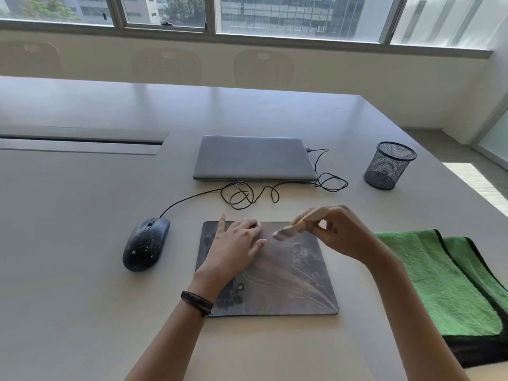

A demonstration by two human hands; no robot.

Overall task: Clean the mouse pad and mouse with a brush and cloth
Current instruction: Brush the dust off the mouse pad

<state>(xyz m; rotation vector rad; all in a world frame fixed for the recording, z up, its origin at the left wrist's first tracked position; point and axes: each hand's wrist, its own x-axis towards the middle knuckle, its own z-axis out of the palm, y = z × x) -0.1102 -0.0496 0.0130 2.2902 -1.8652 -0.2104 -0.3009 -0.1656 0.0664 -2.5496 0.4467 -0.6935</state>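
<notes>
daylight from a row of windows falls across a large pale table (82,243). near its front edge lies the mouse pad (288,281), dusted with crumbs, mostly over its right half. the left hand (236,243) rests flat on the pad's far left part, fingers straight, pinning it down. the right hand (338,232) pinches a small pale brush (299,224), its handle running up and right, its bristles pointing down-left at the pad's far edge, just beside the left fingertips. the thickest debris lies nearer than the bristles and to their right, so the sweep probably has to come back toward the front right corner. the black mouse (145,243), also speckled, sits just left of the pad, nearer the left hand. the green cloth (445,284) lies untouched at the right edge.
</notes>
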